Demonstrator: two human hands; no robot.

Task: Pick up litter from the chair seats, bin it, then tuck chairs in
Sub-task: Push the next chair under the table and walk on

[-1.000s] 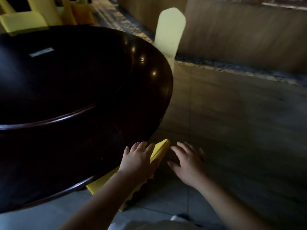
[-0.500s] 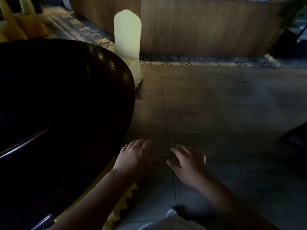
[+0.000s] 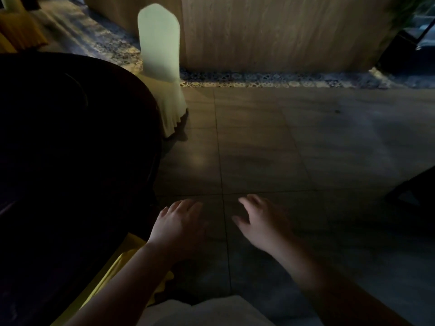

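Observation:
Under my left forearm a yellow-covered chair is pushed beneath the dark round table; only a strip of its yellow cloth shows. My left hand hovers just past the chair with fingers spread, holding nothing. My right hand floats beside it over the floor tiles, also empty with fingers apart. A second chair with a pale yellow cover stands at the table's far edge, its seat hidden by the table. No litter is visible.
A wooden panel wall runs across the back above a strip of patterned tiles. Dark furniture juts in at the right edge. More yellow chairs sit at top left. Grey floor tiles stretch ahead.
My view has swung right, away from the table. My left hand has come off the near chair's yellow back, which now lies mostly hidden under the table and my arm.

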